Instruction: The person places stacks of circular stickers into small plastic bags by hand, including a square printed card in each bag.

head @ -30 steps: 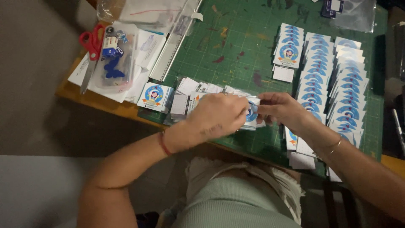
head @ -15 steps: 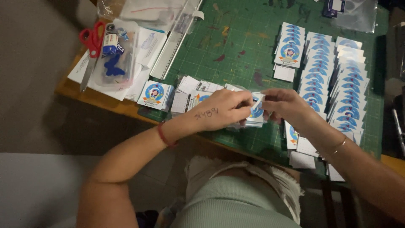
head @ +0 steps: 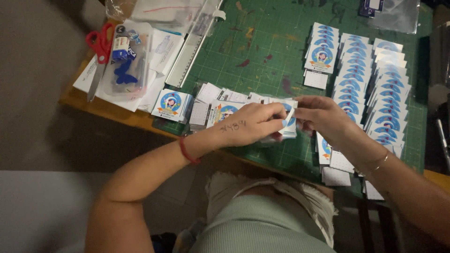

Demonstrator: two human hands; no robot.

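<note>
Overhead, head view, one entry per item.

Surface: green cutting mat (head: pixel 262 51), gridded and blotched with paint stains, lying on a wooden table (head: pixel 93 105) whose orange-brown edge shows at the near left. Beyond the table edge, left, a dim grey floor (head: pixel 33 84); little else of the room is lit.

Left hand (head: pixel 248 124): near centre of the mat, fingers drawn together and pinched on a small card (head: pixel 288 122), white with a blue round picture. Red band (head: pixel 187 151) on the wrist; ink marks on the back of the hand.

Right hand (head: pixel 323 117): just right of the left hand, fingertips closed on the same card from its right side. Thin bracelet (head: pixel 377 164) on the wrist.

Loose cards (head: pixel 220 105): a scattered overlapping heap left of the hands, some face down; a small stack (head: pixel 171 104) at the mat's near left corner.

Card rows (head: pixel 370 89): right of the hands, several overlapped columns running from far to near, faces up.

Scissors (head: pixel 98 51): red handles, far left, resting on papers beside a clear plastic pouch (head: pixel 126 63) holding blue items.

Clear ruler (head: pixel 194 42): slanted along the mat's left edge.

Plastic bag (head: pixel 391 14): far right corner.

Person: pale green top and light shorts below the table edge.
</note>
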